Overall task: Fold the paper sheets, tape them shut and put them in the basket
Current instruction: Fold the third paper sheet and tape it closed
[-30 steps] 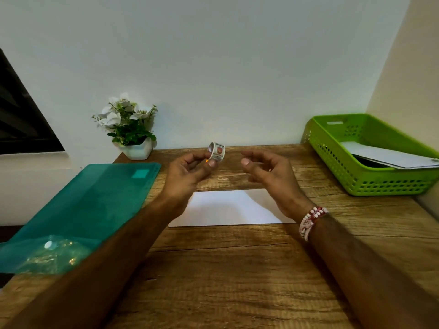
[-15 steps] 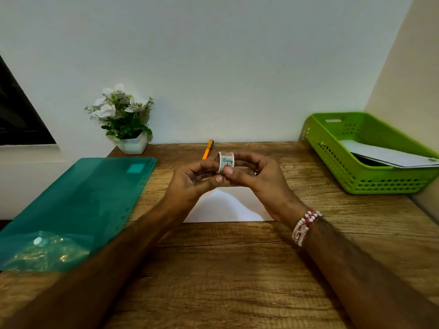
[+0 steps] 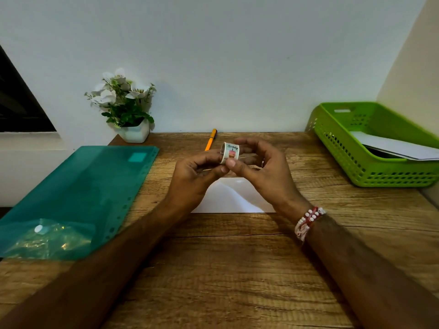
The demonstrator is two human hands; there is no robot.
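A small roll of printed tape is held up above the desk between both hands. My left hand pinches it from the left with thumb and fingers. My right hand has its thumb on the roll's lower front and its fingers curled over the top. Beneath the hands lies a folded white paper sheet on the wooden desk, partly hidden by them. The green basket stands at the right rear with white folded paper inside.
A teal plastic folder covers the desk's left side, a crinkled clear bag at its near end. An orange pen lies by the back wall. A white pot of flowers stands at the back left.
My right hand came in from the right and took hold of the tape roll, which the left hand alone held before. The roll turned so its printed face shows.
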